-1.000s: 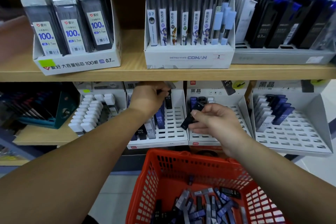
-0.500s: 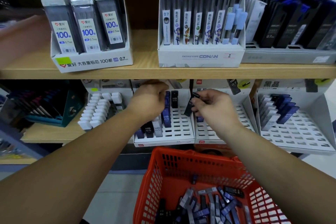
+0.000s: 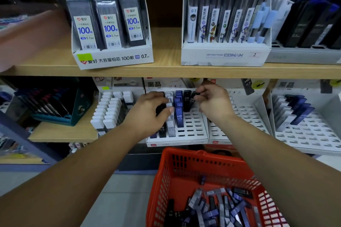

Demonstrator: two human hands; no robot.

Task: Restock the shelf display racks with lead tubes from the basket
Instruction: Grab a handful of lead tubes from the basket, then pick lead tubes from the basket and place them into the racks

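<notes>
our right hand (image 3: 215, 106) pinching a black lead tube (image 3: 192, 98) at the back edge of the rack (image 3: 191, 131), left hand (image 3: 148, 114) gripping a second tube (image 3: 160, 109)

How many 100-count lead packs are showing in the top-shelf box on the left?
3, side by side in the white box: left pack, middle pack, right pack. More may stand hidden behind this front row.
</notes>
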